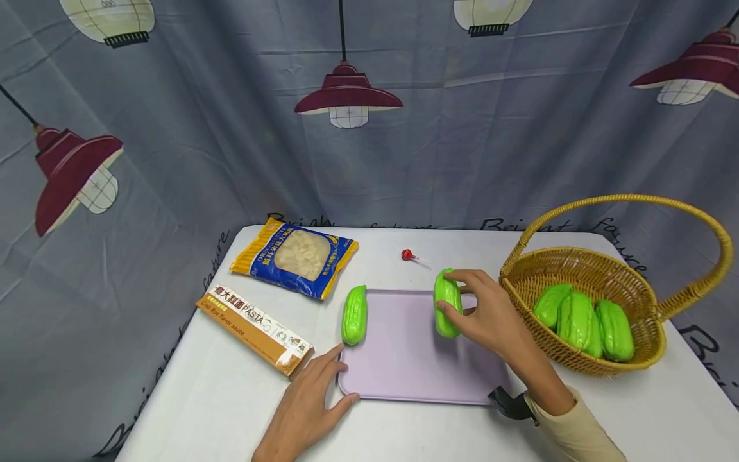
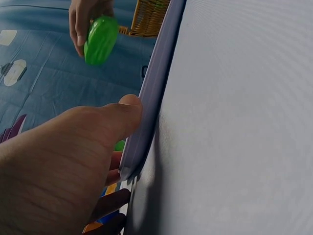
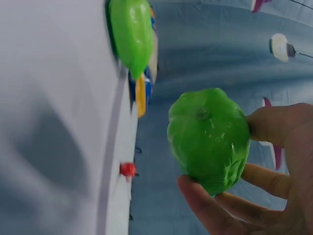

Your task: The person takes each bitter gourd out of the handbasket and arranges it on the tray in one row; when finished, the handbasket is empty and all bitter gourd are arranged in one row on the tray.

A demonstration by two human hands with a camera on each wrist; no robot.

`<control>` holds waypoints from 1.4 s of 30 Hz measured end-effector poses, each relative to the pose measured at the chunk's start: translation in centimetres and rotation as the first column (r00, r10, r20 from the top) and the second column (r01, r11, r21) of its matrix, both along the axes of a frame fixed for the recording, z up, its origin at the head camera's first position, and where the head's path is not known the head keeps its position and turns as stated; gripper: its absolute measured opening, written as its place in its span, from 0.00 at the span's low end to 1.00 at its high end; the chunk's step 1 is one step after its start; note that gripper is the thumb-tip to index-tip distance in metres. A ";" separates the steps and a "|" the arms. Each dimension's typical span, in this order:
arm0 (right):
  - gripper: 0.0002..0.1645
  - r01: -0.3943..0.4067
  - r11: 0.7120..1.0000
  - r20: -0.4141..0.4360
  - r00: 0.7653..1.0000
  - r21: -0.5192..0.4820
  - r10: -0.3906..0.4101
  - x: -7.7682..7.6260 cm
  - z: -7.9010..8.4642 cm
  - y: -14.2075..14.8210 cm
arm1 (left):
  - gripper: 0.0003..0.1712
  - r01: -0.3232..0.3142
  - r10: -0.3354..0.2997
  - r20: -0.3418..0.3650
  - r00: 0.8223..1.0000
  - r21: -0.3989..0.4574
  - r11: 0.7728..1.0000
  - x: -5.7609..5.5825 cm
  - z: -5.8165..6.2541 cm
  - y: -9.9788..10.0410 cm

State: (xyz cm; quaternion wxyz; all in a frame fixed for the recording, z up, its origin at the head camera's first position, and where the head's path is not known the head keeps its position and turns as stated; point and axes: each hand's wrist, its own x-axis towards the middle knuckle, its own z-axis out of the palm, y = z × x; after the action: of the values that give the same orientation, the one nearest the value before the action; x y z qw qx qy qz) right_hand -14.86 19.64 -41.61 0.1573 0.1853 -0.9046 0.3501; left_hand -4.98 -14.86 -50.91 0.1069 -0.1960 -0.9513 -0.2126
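Note:
Over the right part of a lilac tray point(image 1: 404, 375), my right hand point(image 1: 489, 313) grips a ridged green gourd point(image 1: 446, 308) between thumb and fingers. The right wrist view shows the blunt end of that gourd point(image 3: 208, 139) and space between it and the tray. A second green gourd point(image 1: 355, 314) lies along the tray's left edge, its stem end pointing away. My left hand point(image 1: 308, 401) is at the tray's near left corner, fingers spread and loosely extended. In the left wrist view its thumb point(image 2: 128, 112) rests against the tray's rim.
At right stands a wicker basket point(image 1: 652, 350) with a tall arched handle and several green gourds point(image 1: 614, 330) inside. A pasta box point(image 1: 256, 327) and a blue-yellow food bag point(image 1: 297, 256) lie at left. Behind the tray is a red lollipop point(image 1: 408, 255). A grey curtain point(image 1: 416, 167) hangs behind.

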 end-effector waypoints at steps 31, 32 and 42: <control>0.36 -0.168 0.985 0.216 0.964 0.046 0.155 -2.0 -2.8 -8.5 | 0.28 -0.004 0.004 0.001 1.000 -0.011 1.000 0.0 0.1 -0.2; 0.36 -0.171 0.984 0.217 0.964 0.054 0.155 -2.1 -2.9 -8.8 | 0.28 -0.003 0.003 -0.001 1.000 -0.013 1.000 0.0 0.1 -0.3; 0.37 -0.146 0.986 0.234 0.964 0.076 0.124 -2.6 -4.4 -10.0 | 0.29 0.014 -0.014 -0.038 0.999 0.003 1.000 -0.3 -0.2 -0.3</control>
State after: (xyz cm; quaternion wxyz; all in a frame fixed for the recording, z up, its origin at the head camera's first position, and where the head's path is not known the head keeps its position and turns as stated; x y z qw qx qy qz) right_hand -17.43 9.64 -45.99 0.0191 0.2123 -0.9172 0.3366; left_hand -5.27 -15.12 -51.15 0.1239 -0.2063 -0.9474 -0.2111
